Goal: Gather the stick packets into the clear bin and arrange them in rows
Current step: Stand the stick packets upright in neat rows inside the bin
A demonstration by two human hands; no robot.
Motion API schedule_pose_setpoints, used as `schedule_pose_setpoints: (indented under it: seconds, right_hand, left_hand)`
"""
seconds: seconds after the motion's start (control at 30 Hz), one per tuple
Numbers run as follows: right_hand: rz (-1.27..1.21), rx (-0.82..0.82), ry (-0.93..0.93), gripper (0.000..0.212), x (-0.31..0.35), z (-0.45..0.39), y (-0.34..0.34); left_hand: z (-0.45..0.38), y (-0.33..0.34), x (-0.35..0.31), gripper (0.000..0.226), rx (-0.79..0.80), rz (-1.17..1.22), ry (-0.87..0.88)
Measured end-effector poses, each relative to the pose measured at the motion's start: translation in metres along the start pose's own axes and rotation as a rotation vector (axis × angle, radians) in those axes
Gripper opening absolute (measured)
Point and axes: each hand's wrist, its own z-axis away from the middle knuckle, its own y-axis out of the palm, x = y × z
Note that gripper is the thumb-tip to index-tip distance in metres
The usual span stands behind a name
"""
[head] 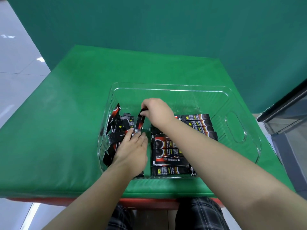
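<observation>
We note a bench (66,113) under green padding, a green wall behind. The clear bin (235,127) holds every stick packet (167,153). The right hand (157,112) pinches one upright packet (140,121); the left hand (132,150) lies flat on the jumbled heap (116,130), hiding some. Print illegible.

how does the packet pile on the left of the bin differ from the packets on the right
The left pile is jumbled, packets tilted and overlapping; the right packets lie flat, parallel, in stacked rows. The left hand rests on the pile; only the forearm crosses the rows. Both sit inside the clear bin.
</observation>
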Motion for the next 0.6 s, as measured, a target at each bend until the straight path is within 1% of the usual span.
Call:
schedule_pose_setpoints:
  seconds: [0.07, 0.13, 0.17, 0.2, 0.3, 0.4, 0.47, 0.53, 0.6]
  right_hand:
    - [-0.109, -0.098, 0.05, 0.016, -0.01, 0.012, -0.015]
    - [-0.243, -0.111, 0.132, 0.021, -0.024, 0.032, -0.028]
    - [-0.3, -0.088, 0.172, 0.023, -0.031, 0.043, -0.033]
    - [-0.337, -0.047, 0.205, 0.02, -0.037, 0.055, -0.037]
    - [-0.423, 0.089, 0.261, 0.001, -0.056, 0.089, -0.041]
    - [-0.491, 0.23, 0.281, 0.008, -0.065, 0.115, -0.041]
    - [-0.498, 0.323, 0.282, 0.007, -0.066, 0.129, -0.039]
    - [-0.459, 0.381, 0.27, 0.007, -0.065, 0.137, -0.036]
    - [-0.391, 0.403, 0.256, 0.008, -0.063, 0.141, -0.033]
  left_hand:
    - [0.0, 0.0, 0.0, 0.057, 0.014, -0.007, 0.001]
    - [0.0, 0.001, 0.0, 0.057, 0.021, -0.005, 0.001]
    - [0.0, 0.001, 0.0, 0.057, 0.022, -0.008, 0.002]
    - [0.001, 0.001, 0.0, 0.057, 0.024, -0.012, 0.003]
    - [0.001, 0.0, 0.001, 0.056, 0.03, -0.023, 0.011]
    - [0.001, -0.001, 0.0, 0.056, 0.04, -0.022, 0.01]
    - [0.001, -0.002, 0.0, 0.056, 0.043, -0.016, 0.007]
    - [0.001, -0.002, 0.0, 0.056, 0.046, -0.013, 0.007]
    - [0.001, -0.003, 0.0, 0.056, 0.05, -0.007, 0.005]
